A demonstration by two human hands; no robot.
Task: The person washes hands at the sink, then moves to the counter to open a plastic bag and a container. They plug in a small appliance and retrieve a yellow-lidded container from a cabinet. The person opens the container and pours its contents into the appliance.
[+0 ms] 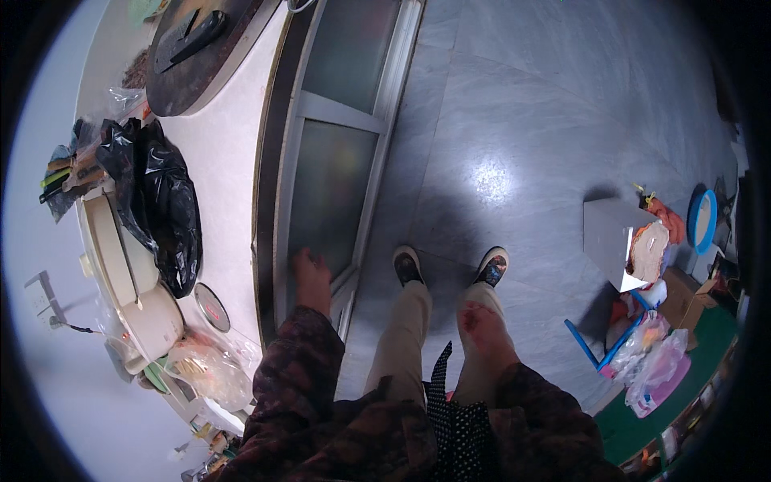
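My left hand (312, 280) hangs in front of the frosted-glass sliding door (331, 187) of the cabinet under the counter. Its fingers look bent, and whether they touch the door cannot be made out. My right hand (489, 328) is low in front of my right trouser leg, with a dark red patch at its finger end. That patch is too blurred to tell whether it is a stain or something held. On the pale countertop (223, 156), left of the cabinet, lies a crumpled black plastic bag (171, 205). A cleaver (190, 39) rests on a round wooden chopping board (181, 90).
Behind the black bag stands a cream-coloured kitchen appliance (129, 259), with a round lid (212, 307) and a clear plastic bag (211, 370) nearby. On the grey tiled floor (530, 120) at right are a white box (605, 235), a blue-rimmed basin (703, 222) and a blue-framed stool (581, 343).
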